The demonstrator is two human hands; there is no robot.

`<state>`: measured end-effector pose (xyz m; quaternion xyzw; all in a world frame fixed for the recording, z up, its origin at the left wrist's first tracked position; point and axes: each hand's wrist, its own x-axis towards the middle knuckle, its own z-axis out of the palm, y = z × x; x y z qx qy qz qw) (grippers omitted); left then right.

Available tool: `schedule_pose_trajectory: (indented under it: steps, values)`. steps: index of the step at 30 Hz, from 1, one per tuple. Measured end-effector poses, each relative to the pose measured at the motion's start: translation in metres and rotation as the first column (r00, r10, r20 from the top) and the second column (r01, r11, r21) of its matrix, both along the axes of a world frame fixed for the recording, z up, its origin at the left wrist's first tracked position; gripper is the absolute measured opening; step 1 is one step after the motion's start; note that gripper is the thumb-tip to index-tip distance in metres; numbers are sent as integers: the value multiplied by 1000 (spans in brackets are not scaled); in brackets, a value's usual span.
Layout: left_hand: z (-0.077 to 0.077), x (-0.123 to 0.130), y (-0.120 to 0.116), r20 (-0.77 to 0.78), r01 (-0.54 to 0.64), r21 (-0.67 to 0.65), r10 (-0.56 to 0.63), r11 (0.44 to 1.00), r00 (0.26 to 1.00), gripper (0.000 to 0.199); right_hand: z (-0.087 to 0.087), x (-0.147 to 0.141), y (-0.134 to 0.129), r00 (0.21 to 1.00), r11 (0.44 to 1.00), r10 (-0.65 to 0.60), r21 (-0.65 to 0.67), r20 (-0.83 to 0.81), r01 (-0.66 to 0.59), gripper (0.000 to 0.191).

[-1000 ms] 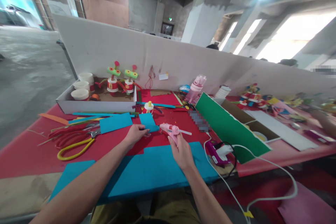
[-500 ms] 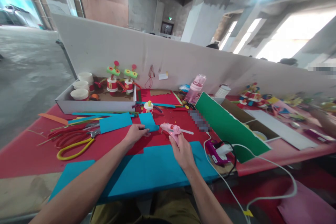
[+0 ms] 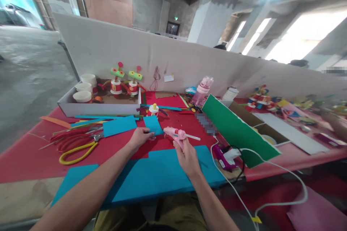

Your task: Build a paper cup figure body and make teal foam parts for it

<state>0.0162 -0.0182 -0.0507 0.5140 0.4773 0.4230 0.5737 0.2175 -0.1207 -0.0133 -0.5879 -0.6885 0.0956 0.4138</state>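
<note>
My right hand (image 3: 188, 157) is wrapped round the grip of a pink glue gun (image 3: 175, 134), a clear glue stick poking out of its back end. The nozzle points left, close to the right edge of a small blue paper piece (image 3: 154, 124). At that piece's lower left edge, my left hand (image 3: 141, 139) pinches it with fingers and thumb together. A larger blue paper rectangle (image 3: 119, 126) lies just left of this hand. Behind the small piece stands a little paper cup figure (image 3: 153, 110) with a yellow top and coiled arms.
Yellow-handled pliers (image 3: 78, 154) and red-handled tools lie left. A white box (image 3: 100, 109) holds cups and two robot-like figures. Blue sheets (image 3: 162, 173) cover the table's front edge. On the right are a purple power strip (image 3: 223, 158), looping white cable and a green board (image 3: 235, 130).
The glue gun has shifted slightly left along the small blue paper's edge. The paper's lower part, darker and tilted before, now looks flatter and evenly lit. My left hand stays almost in place.
</note>
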Motion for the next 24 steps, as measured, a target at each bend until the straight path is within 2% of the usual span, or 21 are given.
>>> schedule_pose_trajectory:
  steps: [6, 18, 24]
  values:
    - [1, 0, 0, 2, 6, -8, -6, 1000, 1000, 32, -5, -5, 2, 1000, 1000, 3, -15, 23, -2, 37]
    - [5, -2, -3, 1, 18, 5, -18, 1000, 1000, 34, 1, -10, 3, 999, 998, 44, -48, -30, -45, 36]
    - [6, -1, -3, 10, 22, 1, -22, 1000, 1000, 37, 1, -9, 3, 1000, 999, 17, -32, -5, -17, 36]
